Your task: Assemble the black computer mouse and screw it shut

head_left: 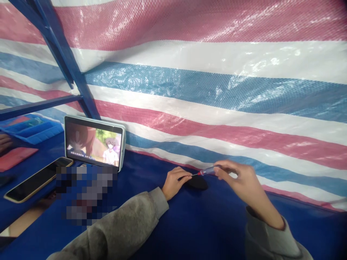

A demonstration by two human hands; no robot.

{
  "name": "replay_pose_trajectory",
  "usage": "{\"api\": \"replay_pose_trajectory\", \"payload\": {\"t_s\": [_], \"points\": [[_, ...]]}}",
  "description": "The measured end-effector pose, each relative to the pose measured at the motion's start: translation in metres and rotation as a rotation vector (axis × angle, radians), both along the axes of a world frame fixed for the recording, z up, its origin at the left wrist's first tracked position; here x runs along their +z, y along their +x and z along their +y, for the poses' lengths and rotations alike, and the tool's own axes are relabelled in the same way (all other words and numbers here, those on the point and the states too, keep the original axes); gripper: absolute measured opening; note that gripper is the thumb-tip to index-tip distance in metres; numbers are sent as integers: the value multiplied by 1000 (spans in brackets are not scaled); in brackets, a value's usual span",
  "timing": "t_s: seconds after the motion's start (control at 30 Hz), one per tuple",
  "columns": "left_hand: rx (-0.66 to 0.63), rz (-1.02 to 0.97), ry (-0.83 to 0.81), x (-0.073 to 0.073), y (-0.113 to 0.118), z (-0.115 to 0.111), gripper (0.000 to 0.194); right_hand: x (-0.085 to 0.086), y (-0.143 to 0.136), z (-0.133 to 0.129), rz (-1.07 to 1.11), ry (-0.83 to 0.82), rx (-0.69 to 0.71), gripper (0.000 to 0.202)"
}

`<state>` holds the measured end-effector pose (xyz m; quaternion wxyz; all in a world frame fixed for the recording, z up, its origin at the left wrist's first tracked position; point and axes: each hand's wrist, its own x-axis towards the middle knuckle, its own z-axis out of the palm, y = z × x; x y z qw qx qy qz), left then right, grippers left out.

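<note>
My right hand [240, 177] grips a small screwdriver [208, 171] by its clear handle with a red collar. The thin metal shaft points left, toward the fingertips of my left hand [175, 181]. Thumb and fingers of that hand are pinched together at the tip of the shaft; what they hold there is too small to make out. Just below the shaft, a flat black oval piece [197, 182] lies on the dark blue table surface [206, 224], partly behind my left fingers.
A phone or tablet in a pale case [93, 142] stands upright, playing a cartoon. Left of it lie a dark-screened phone [39, 178], a red flat item [17, 158] and a blue compartment tray [45, 131]. Another person's hand [4, 142] shows at the left edge. Striped sheeting [217, 104] hangs behind.
</note>
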<state>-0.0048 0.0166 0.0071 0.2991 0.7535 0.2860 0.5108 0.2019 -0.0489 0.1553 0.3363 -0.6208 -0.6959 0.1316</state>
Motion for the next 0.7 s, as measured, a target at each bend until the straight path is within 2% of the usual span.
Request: {"api": "replay_pose_trajectory", "payload": {"t_s": [0.37,0.7], "points": [[27,-40,-73,0,-2,-1,14,0,-1,1,-21,16,-26,27],[50,-131,-132,5,-2,-3,20,0,0,1,64,-21,-20,27]]}}
